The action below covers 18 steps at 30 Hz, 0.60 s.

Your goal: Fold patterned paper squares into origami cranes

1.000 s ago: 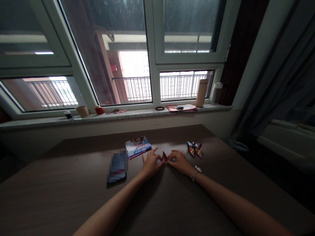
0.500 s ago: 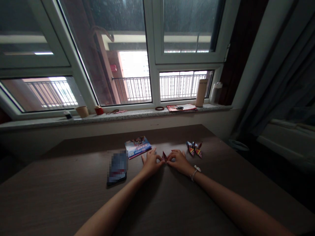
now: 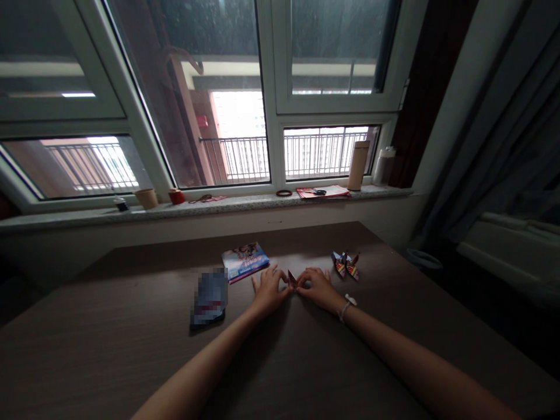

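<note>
Between my two hands a small dark-red folded paper [image 3: 291, 279] stands with a pointed tip upward, just above the table. My left hand [image 3: 270, 290] pinches its left side between thumb and index finger, the other fingers spread out. From the right, my right hand [image 3: 317, 287] pinches the opposite side with thumb and index finger; its wrist wears a bracelet [image 3: 346, 306]. Past the right hand lie colourful folded paper pieces [image 3: 345, 265], shaped like origami birds. Fingertips hide the lower part of the paper I hold.
A printed booklet [image 3: 245, 261] and a phone-like item [image 3: 209, 298], blurred out, lie left of my hands on the brown table [image 3: 131, 326]. Along the windowsill [image 3: 249, 201] stand a paper cup [image 3: 147, 199], a red spool-like item [image 3: 176, 196], papers with scissors [image 3: 321, 192] and a tan flask [image 3: 359, 166].
My fingers have shifted very slightly around the folded paper, and its pointed tip leans a little more to the left. Everything else stays where it was.
</note>
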Tool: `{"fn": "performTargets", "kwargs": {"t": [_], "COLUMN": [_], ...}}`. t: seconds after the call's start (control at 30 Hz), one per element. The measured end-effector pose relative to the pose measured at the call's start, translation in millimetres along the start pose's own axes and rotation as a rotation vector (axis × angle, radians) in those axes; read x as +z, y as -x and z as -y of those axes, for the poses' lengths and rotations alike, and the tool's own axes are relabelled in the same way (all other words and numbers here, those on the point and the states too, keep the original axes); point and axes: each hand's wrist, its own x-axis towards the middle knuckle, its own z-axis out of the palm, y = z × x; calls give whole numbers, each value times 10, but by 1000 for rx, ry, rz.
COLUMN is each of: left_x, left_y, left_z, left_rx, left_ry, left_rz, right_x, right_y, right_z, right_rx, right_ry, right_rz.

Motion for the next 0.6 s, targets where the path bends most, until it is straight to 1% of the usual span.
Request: {"fn": "performTargets", "kwargs": {"t": [0.13,0.23,0.37,0.47,0.6], "left_x": [6,-9,-21,-26,-60], "left_y": [41,66,69,60,53], "left_z": [-14,-38,-40,-23,-4], "left_rx": [21,47,30,30,9], "left_ry": [6,9,-2,-20,-42], "left_rz": [-62,-71,-91,-84,-33], "right_x": [-6,-13,-15,-17,-24], "right_y": [31,40,36,39,46], "right_z": [20,31,40,51,61], "right_rx": [-2,-6,-4,-4,-8], "right_ry": [12,20,31,21,10], "right_rz": [-34,-30,-29,-36,-41]}}
